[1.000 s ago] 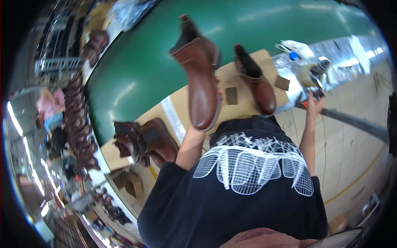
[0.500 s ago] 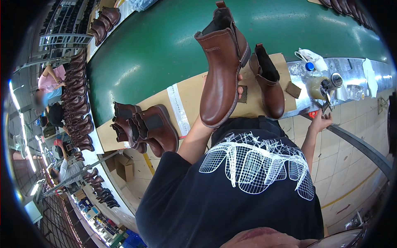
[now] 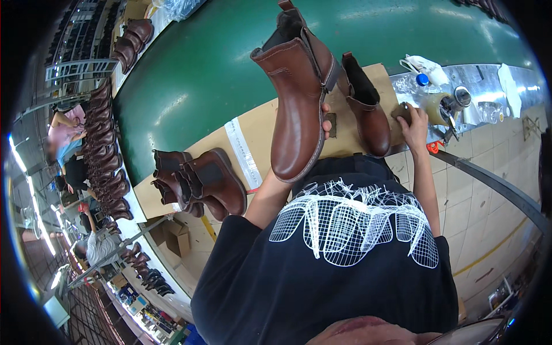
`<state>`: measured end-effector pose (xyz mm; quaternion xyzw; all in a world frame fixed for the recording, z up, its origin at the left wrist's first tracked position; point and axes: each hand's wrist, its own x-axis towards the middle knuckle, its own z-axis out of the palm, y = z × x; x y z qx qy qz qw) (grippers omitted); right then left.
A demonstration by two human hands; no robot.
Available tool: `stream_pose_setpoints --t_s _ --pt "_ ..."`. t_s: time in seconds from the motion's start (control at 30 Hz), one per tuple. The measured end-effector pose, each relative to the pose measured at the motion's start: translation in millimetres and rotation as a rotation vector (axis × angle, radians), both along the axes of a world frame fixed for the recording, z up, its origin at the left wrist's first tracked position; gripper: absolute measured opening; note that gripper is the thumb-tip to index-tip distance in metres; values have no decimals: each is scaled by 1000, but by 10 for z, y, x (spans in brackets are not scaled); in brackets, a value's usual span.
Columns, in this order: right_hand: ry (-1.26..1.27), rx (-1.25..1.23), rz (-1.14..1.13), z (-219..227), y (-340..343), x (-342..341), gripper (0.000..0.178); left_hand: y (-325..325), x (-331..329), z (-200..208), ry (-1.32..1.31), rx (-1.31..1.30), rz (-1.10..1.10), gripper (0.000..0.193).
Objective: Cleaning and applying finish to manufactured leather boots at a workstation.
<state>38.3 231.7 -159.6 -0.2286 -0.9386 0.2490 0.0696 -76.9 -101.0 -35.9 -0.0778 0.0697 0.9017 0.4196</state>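
A brown leather ankle boot [image 3: 294,115] is raised upright over the bench, toe toward me, in my left hand [image 3: 327,123]. Fingers of that hand wrap its right side near the sole; the palm is hidden behind the boot. On the cardboard to the right stands a second brown boot [image 3: 374,122]. Past it, my right hand [image 3: 415,129] has its fingers closed on a small brown square pad [image 3: 399,113] at the cardboard's edge. Another dark pad [image 3: 332,126] lies on the cardboard beside my left fingers.
Several brown boots [image 3: 215,181] stand at the cardboard's [image 3: 267,129] left end. On the metal strip to the right are a glue pot [image 3: 438,109] with tools, a blue-capped bottle [image 3: 422,80] and a clear cup [image 3: 490,111]. Beyond stretches a green bench [image 3: 218,63]. People work at far left.
My right hand has left the spot by the tools near the metal strip's edge and come to the small brown pad. The raised boot appears slightly farther left, still in my left hand.
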Motion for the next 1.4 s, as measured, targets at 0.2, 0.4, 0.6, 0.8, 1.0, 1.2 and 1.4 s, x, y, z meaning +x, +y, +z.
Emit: stream_pose_setpoints --t_s 0.2,0.4,0.6,0.8,1.0,1.2,1.4 --pt "423 -496 -72 846 -257 -30 21 -34 131 -86 -94 156 -83 76" --pt "459 -556 377 2327 -1117 -343 29 83 239 45 -34 -150 -20 71" --pt "630 -442 654 2216 -1390 -599 31 68 285 19 -28 -448 17 70" --pt "455 -484 590 1984 -1283 -411 28 -14 309 -77 246 -495 -76 73" --pt "592 -468 601 2120 -1390 -453 27 62 281 -156 303 -244 -82 70" --pt "581 -466 532 2008 -1304 -346 30 54 318 154 149 -464 -52 69" --pt "616 -327 648 2095 -1335 -454 34 156 326 264 754 -917 -83 59"
